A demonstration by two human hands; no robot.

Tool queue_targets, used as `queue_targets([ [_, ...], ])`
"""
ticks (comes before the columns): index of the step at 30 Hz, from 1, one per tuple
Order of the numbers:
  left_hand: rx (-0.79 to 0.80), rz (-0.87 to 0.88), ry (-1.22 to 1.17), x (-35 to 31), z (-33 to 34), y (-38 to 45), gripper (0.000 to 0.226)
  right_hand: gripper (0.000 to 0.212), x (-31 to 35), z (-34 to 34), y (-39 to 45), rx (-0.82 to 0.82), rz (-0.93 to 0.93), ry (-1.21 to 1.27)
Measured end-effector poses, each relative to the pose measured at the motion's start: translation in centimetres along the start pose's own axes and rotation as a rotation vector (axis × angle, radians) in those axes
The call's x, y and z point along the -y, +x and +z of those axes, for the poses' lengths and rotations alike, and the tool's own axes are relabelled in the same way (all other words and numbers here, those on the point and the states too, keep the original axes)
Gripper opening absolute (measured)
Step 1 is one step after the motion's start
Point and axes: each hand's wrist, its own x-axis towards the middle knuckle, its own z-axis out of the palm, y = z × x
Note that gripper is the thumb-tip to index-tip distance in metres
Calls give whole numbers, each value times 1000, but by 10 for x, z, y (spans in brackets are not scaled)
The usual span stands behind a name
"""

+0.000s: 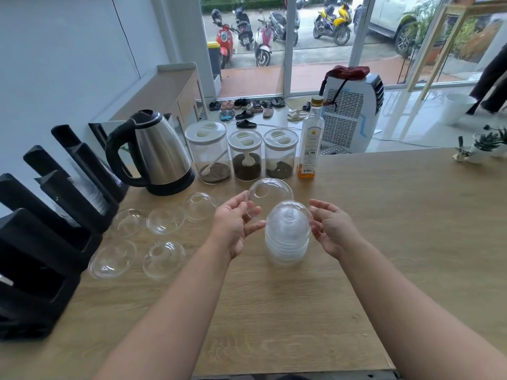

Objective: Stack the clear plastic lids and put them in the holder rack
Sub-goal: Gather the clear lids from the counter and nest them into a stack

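A stack of clear dome lids (287, 234) stands on the wooden counter (274, 311) between my hands. My left hand (233, 226) holds a single clear dome lid (270, 197) by its rim, tilted just above and behind the stack. My right hand (332, 229) touches the right side of the stack's top lid with its fingertips. Several loose dome lids lie to the left, among them one (164, 220) and another (112, 259). The black holder rack (41, 229) stands at the left edge, with white cups in its upper slots.
A steel kettle (153, 152) stands behind the loose lids. Three clear jars (242, 154) with white tops and a tall bottle (310, 144) line the counter's back. Small potted plants (482, 146) sit at the far right. The counter's near edge (274, 373) runs below my forearms.
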Motion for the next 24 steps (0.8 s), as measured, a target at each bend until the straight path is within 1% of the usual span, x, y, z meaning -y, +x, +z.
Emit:
queue_targets([
  [3, -1, -13, 65, 4, 6, 0, 29, 11, 1, 3, 0, -5, -9, -27],
  [8, -10, -20, 142, 11, 11, 0, 30, 21, 0, 5, 0, 10, -24, -87],
  [15, -23, -9, 201, 14, 13, -2, 30, 21, -1, 5, 7, -37, 32, -237],
  [16, -25, -9, 208, 14, 13, -2, 30, 21, -1, 5, 7, -30, 35, -254],
  [19, -26, -7, 236, 16, 14, -2, 29, 32, -1, 5, 4, 10, 9, -266],
  [22, -17, 4, 269, 20, 14, -2, 30, 25, 0, 7, -1, 112, -66, -316],
  [24, -18, 29, 308, 24, 15, -1, 30, 33, -1, 6, -1, 162, -121, -350],
])
